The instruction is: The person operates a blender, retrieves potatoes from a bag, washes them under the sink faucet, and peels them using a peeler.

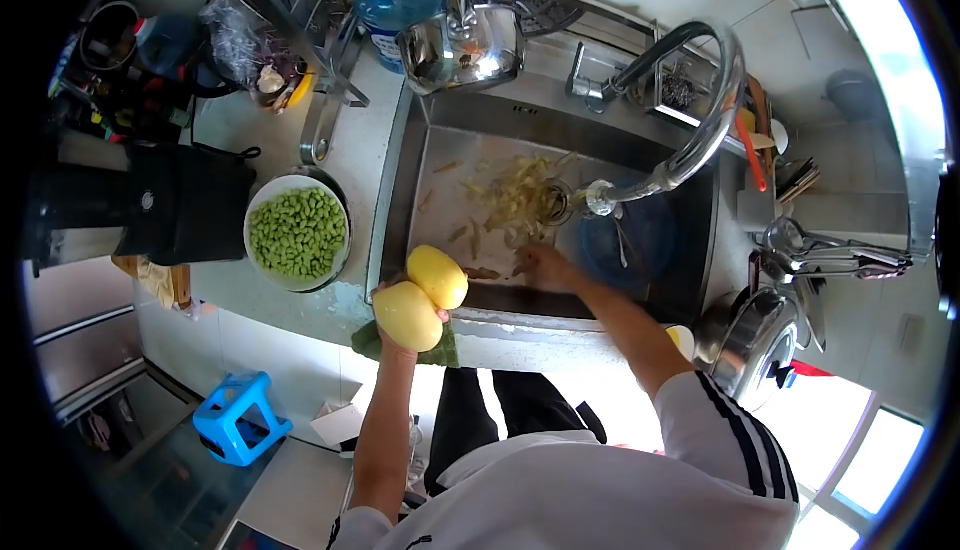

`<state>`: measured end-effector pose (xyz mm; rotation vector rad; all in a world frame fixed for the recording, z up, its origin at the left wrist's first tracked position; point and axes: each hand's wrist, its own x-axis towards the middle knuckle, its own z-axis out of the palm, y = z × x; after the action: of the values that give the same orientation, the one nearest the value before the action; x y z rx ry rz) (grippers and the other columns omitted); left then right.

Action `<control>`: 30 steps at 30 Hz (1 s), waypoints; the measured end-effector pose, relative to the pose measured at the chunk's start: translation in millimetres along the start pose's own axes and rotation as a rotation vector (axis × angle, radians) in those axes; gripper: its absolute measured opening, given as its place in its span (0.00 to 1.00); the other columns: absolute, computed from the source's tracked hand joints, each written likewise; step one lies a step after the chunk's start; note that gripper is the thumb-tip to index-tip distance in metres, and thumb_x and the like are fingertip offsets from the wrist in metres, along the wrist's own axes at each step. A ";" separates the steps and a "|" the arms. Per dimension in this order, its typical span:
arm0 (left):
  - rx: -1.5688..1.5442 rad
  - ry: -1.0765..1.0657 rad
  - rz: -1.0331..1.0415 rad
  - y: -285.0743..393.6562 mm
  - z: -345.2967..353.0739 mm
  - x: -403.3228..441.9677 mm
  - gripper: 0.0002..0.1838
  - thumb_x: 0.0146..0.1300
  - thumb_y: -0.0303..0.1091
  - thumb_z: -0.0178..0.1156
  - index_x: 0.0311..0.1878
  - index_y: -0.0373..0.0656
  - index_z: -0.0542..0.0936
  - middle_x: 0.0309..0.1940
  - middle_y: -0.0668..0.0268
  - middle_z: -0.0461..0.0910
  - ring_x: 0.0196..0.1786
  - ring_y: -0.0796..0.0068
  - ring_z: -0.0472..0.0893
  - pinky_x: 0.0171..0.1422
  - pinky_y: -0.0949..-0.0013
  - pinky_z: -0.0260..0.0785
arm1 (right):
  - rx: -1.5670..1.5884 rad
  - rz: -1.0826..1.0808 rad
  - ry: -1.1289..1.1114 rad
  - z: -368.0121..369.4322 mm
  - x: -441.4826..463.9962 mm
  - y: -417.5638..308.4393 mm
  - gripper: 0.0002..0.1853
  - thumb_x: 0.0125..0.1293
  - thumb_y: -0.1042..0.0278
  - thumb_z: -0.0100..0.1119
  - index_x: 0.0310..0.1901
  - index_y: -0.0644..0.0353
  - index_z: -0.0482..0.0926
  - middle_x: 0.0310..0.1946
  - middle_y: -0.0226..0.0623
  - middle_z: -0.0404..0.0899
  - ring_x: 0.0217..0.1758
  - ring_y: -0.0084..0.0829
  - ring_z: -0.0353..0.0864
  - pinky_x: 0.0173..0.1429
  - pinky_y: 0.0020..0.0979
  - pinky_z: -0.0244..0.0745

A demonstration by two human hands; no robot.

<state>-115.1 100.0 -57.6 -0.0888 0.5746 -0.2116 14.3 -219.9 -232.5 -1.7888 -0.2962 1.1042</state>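
Note:
Two peeled yellow potatoes (pixel 408 316) rest in my left hand (pixel 443 316), which is wrapped round them near the front edge of the sink (pixel 400 200). A green cloth (pixel 438 352) lies on the edge below that hand. My right hand (pixel 541 266) reaches down into the sink, close to the peelings (pixel 520 195) heaped beside the drain. Its fingers are small and partly hidden, so I cannot tell whether they hold anything. More peel scraps lie scattered on the sink floor.
A bowl of green beans (pixel 297 233) stands left of the sink. The curved faucet (pixel 690 150) arches over the right side, above a blue basin (pixel 628 240). A lidded pot (pixel 760 340) is at the right; a blue stool (pixel 240 418) stands on the floor.

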 end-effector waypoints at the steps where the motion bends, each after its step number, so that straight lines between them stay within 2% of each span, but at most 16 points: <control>1: 0.013 0.005 -0.024 -1.1 8.1 -0.6 0.26 0.59 0.61 0.47 0.44 0.50 0.79 0.48 0.62 0.77 0.47 0.56 0.72 0.42 0.50 0.68 | -0.104 0.002 0.120 -8.2 7.4 -9.2 0.22 0.61 0.73 0.49 0.59 0.53 0.71 0.53 0.50 0.73 0.54 0.49 0.75 0.58 0.41 0.70; 2: 0.014 0.001 -0.033 -0.4 5.3 0.9 0.26 0.59 0.61 0.46 0.45 0.50 0.79 0.49 0.62 0.77 0.47 0.56 0.72 0.42 0.50 0.68 | -0.657 -0.026 0.278 -27.0 10.9 -39.8 0.22 0.60 0.73 0.50 0.59 0.54 0.71 0.52 0.50 0.73 0.53 0.49 0.75 0.57 0.41 0.71; 4: 0.034 -0.020 -0.055 -1.8 2.1 -1.6 0.28 0.58 0.62 0.46 0.46 0.50 0.79 0.50 0.60 0.76 0.47 0.56 0.72 0.42 0.51 0.68 | -0.732 -0.150 0.589 -42.4 20.7 -43.3 0.21 0.59 0.73 0.51 0.56 0.57 0.73 0.51 0.50 0.74 0.52 0.48 0.76 0.55 0.40 0.72; 7: 0.053 -0.072 -0.088 -3.3 6.7 -3.7 0.30 0.56 0.64 0.47 0.50 0.50 0.78 0.54 0.59 0.74 0.50 0.56 0.71 0.41 0.53 0.69 | -0.874 0.106 0.363 -41.7 10.6 -64.3 0.21 0.56 0.73 0.54 0.54 0.58 0.75 0.51 0.48 0.75 0.54 0.47 0.75 0.57 0.40 0.71; 9: 0.011 -0.096 -0.124 -5.4 13.7 -4.0 0.33 0.54 0.65 0.48 0.54 0.49 0.75 0.58 0.58 0.70 0.56 0.55 0.68 0.41 0.54 0.69 | -0.730 -0.152 0.059 -12.6 -2.1 -16.4 0.20 0.53 0.74 0.54 0.51 0.59 0.77 0.50 0.47 0.75 0.55 0.47 0.74 0.59 0.41 0.70; 12: -0.076 -0.197 -0.184 -10.8 33.2 -3.6 0.39 0.53 0.64 0.52 0.63 0.49 0.68 0.66 0.59 0.61 0.65 0.51 0.61 0.42 0.54 0.71 | -0.869 -0.120 -0.303 19.2 -14.1 -20.6 0.18 0.53 0.74 0.53 0.48 0.60 0.78 0.50 0.46 0.75 0.55 0.47 0.74 0.58 0.40 0.70; 15: -0.152 -0.318 -0.134 -13.7 26.8 0.3 0.43 0.52 0.61 0.56 0.68 0.49 0.60 0.71 0.61 0.53 0.70 0.46 0.52 0.42 0.54 0.72 | -0.819 -0.417 0.288 8.0 -10.3 -44.8 0.10 0.57 0.75 0.49 0.39 0.64 0.79 0.44 0.51 0.75 0.49 0.50 0.75 0.54 0.43 0.71; 16: -0.166 -0.321 -0.112 -11.2 21.2 1.9 0.45 0.51 0.58 0.59 0.70 0.50 0.57 0.71 0.63 0.51 0.70 0.42 0.49 0.39 0.54 0.73 | -0.827 -0.327 0.339 2.5 -0.4 -49.7 0.11 0.58 0.75 0.49 0.41 0.63 0.79 0.45 0.50 0.75 0.50 0.50 0.75 0.56 0.43 0.70; 18: -0.194 -0.315 -0.086 -8.9 16.7 1.3 0.44 0.51 0.59 0.58 0.70 0.52 0.58 0.72 0.63 0.50 0.72 0.42 0.47 0.34 0.56 0.73 | -0.839 -0.157 0.437 -6.7 26.0 -64.6 0.12 0.58 0.76 0.49 0.44 0.61 0.78 0.48 0.50 0.74 0.54 0.49 0.73 0.61 0.43 0.68; 21: -0.203 -0.305 -0.035 -8.2 17.0 0.9 0.43 0.52 0.58 0.57 0.70 0.54 0.58 0.73 0.64 0.49 0.72 0.41 0.47 0.33 0.57 0.73 | -1.142 -0.568 0.022 21.9 21.7 -125.5 0.20 0.56 0.73 0.51 0.53 0.57 0.73 0.55 0.43 0.70 0.61 0.45 0.69 0.66 0.41 0.65; 22: -0.202 -0.292 -0.017 -8.6 17.7 -0.8 0.42 0.52 0.58 0.56 0.70 0.54 0.58 0.73 0.64 0.49 0.72 0.40 0.47 0.32 0.57 0.72 | -1.118 -0.742 -0.033 42.7 28.1 -122.5 0.21 0.56 0.72 0.52 0.53 0.57 0.73 0.56 0.40 0.69 0.63 0.44 0.67 0.68 0.42 0.62; 24: -0.212 -0.285 0.004 -8.8 18.3 -1.7 0.41 0.53 0.57 0.57 0.70 0.55 0.58 0.73 0.63 0.49 0.72 0.40 0.47 0.32 0.57 0.72 | -1.071 -0.943 -0.085 66.3 49.6 -105.8 0.21 0.55 0.70 0.52 0.54 0.56 0.74 0.57 0.38 0.68 0.66 0.43 0.63 0.70 0.43 0.58; 26: -0.211 -0.305 0.022 -7.2 15.1 -2.2 0.41 0.53 0.55 0.58 0.69 0.54 0.58 0.72 0.63 0.49 0.71 0.40 0.47 0.32 0.56 0.72 | -1.024 -0.985 -0.076 80.5 64.9 -88.0 0.21 0.56 0.69 0.52 0.54 0.55 0.74 0.58 0.36 0.67 0.68 0.41 0.59 0.72 0.43 0.55; 29: -0.222 -0.393 0.025 -3.3 9.5 1.5 0.41 0.53 0.51 0.60 0.69 0.51 0.58 0.72 0.62 0.48 0.70 0.41 0.47 0.32 0.55 0.72 | -1.553 -0.890 -0.009 40.4 50.8 -107.6 0.19 0.58 0.68 0.52 0.53 0.55 0.75 0.59 0.38 0.67 0.70 0.43 0.56 0.74 0.42 0.51; 30: -0.243 -0.417 0.017 -3.3 10.1 2.6 0.41 0.53 0.49 0.61 0.69 0.50 0.57 0.71 0.62 0.48 0.70 0.41 0.47 0.32 0.54 0.72 | -1.203 -0.771 0.095 22.1 62.9 -76.4 0.18 0.58 0.68 0.52 0.51 0.54 0.76 0.59 0.38 0.68 0.70 0.43 0.56 0.73 0.43 0.51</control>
<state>-108.0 96.5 -50.0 -0.3543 0.1823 -0.1006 52.1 -129.6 -206.3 -2.3288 -1.6902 0.2062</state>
